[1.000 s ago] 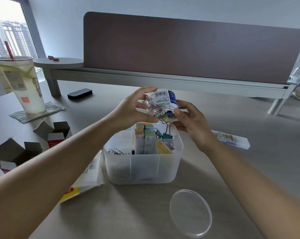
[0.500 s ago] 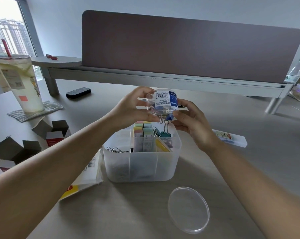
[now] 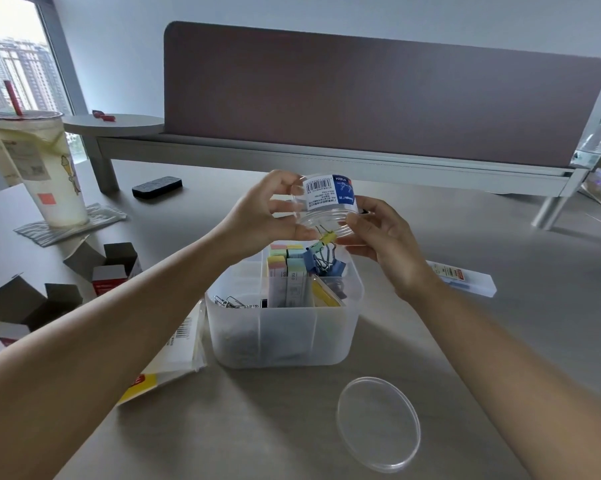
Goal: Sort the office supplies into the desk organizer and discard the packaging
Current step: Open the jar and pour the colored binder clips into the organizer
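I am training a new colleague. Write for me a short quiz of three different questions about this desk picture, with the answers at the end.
1. True or false: the clear jar is held upside down over the organizer.
2. Which hands hold the jar? A) left hand only B) right hand only C) both
3. Fill in: the round clear lid lies on the ____, in front of the organizer.

Key
1. True; binder clips are dropping from its mouth.
2. C
3. desk
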`<state>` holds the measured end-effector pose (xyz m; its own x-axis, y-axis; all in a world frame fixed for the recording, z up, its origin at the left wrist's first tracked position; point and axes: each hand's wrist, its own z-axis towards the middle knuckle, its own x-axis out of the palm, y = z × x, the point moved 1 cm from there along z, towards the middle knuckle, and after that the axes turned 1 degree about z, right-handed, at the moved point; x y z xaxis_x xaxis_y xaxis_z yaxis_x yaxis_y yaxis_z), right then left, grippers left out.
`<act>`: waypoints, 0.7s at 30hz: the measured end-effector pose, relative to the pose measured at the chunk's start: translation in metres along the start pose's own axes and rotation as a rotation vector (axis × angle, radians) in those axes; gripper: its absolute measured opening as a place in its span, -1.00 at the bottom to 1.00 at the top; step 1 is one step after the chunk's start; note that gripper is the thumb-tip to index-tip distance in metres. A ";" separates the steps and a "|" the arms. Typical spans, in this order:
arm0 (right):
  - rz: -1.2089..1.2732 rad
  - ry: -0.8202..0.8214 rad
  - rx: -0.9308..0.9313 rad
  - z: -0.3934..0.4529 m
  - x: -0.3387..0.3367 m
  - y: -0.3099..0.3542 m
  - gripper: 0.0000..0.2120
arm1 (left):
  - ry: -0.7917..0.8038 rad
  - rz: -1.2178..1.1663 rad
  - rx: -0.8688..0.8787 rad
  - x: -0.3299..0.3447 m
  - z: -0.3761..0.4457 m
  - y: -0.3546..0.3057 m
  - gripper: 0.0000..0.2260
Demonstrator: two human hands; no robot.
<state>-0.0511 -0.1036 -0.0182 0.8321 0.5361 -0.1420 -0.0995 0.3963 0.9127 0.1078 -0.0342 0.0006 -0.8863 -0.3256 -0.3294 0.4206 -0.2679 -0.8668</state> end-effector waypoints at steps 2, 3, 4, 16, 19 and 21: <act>0.007 -0.004 -0.008 0.000 0.000 0.000 -0.81 | 0.013 -0.005 -0.002 0.000 0.000 -0.001 -0.55; 0.010 -0.010 -0.008 0.000 -0.001 0.000 -0.80 | 0.022 -0.002 -0.003 0.001 0.000 -0.001 -0.55; 0.011 -0.017 -0.008 0.000 -0.001 0.000 -0.80 | 0.029 0.002 -0.006 0.002 0.000 -0.001 -0.55; -0.053 0.028 0.073 -0.001 0.004 0.002 -0.78 | -0.054 0.053 -0.028 0.000 -0.005 -0.006 -0.62; -0.101 0.047 0.102 -0.005 0.007 0.001 -0.76 | -0.146 0.040 -0.062 -0.008 -0.008 -0.004 -0.66; -0.217 0.076 0.125 -0.006 0.010 0.002 -0.71 | -0.202 0.033 -0.089 -0.016 -0.011 -0.003 -0.65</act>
<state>-0.0458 -0.0930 -0.0204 0.7829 0.5050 -0.3634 0.1484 0.4156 0.8973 0.1184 -0.0181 0.0045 -0.8114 -0.5107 -0.2842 0.4223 -0.1760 -0.8892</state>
